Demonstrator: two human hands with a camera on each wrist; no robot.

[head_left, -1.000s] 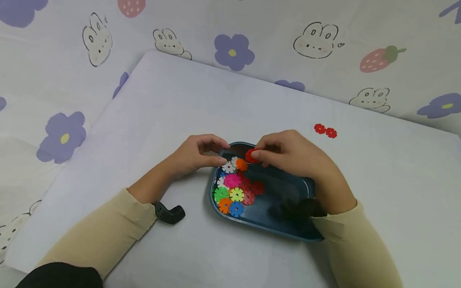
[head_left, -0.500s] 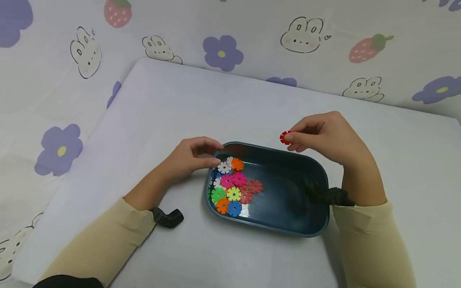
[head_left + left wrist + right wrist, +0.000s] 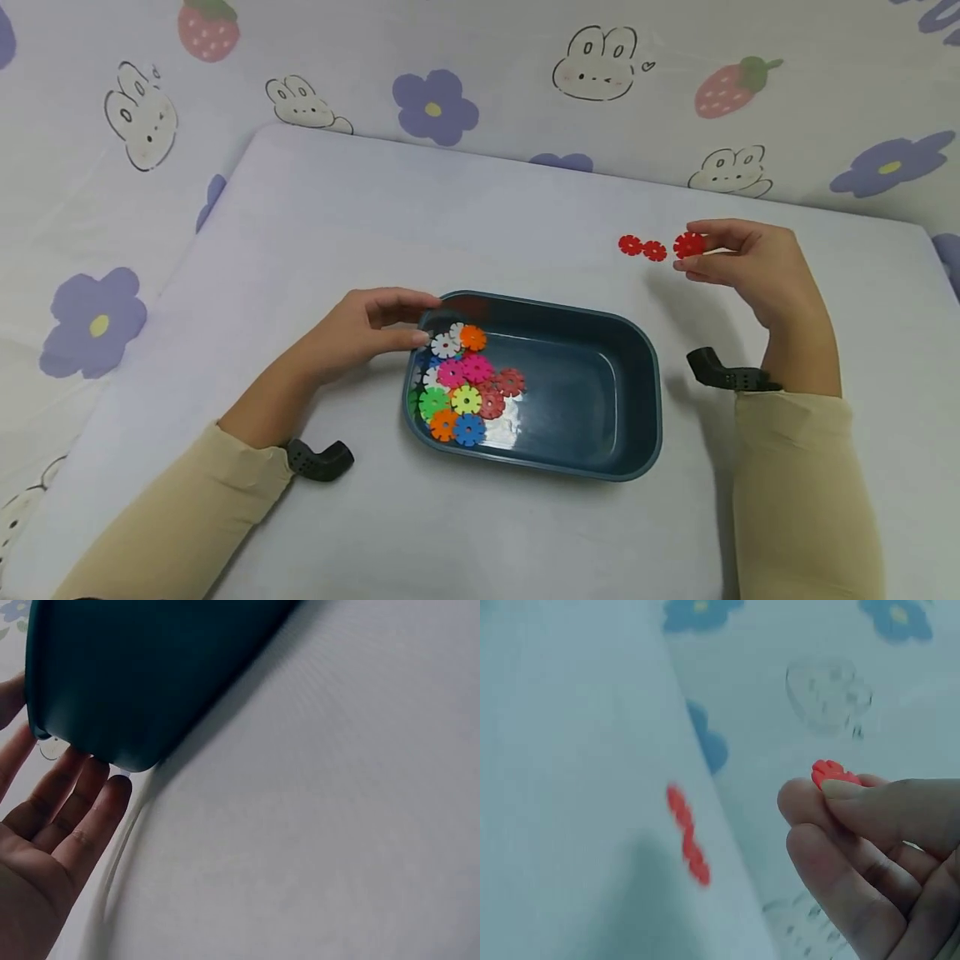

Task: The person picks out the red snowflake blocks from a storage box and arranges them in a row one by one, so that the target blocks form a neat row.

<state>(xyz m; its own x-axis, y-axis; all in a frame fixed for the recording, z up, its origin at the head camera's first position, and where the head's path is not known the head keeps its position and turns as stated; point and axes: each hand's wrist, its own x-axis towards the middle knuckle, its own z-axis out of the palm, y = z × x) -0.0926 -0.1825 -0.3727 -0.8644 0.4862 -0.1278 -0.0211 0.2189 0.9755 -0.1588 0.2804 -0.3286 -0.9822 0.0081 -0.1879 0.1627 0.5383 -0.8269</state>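
Observation:
My right hand [image 3: 757, 258] pinches a red snowflake building disc [image 3: 688, 245] between thumb and fingers, above the right back of the table. In the right wrist view the thumb covers part of that disc [image 3: 831, 772]. Just left of it lies a joined pair of red discs [image 3: 643, 248], blurred in the right wrist view. My left hand [image 3: 363, 333] holds the blue-green tray [image 3: 532, 472] at its far left corner, thumb at the rim. Its fingers [image 3: 86, 832] rest against the outer wall. Several loose discs, white, pink, green, yellow, orange, blue and red, lie in the tray's left part.
A white-covered table [image 3: 480, 533] lies under everything. Behind it hangs a cloth [image 3: 495, 75] printed with rabbits, flowers and strawberries. Black wrist-worn devices stick out at the left wrist [image 3: 321, 461] and right wrist [image 3: 731, 372].
My right hand has gone from above the tray to the right and back with the red disc, reaching the joined red pair. The left hand stays at the tray's corner.

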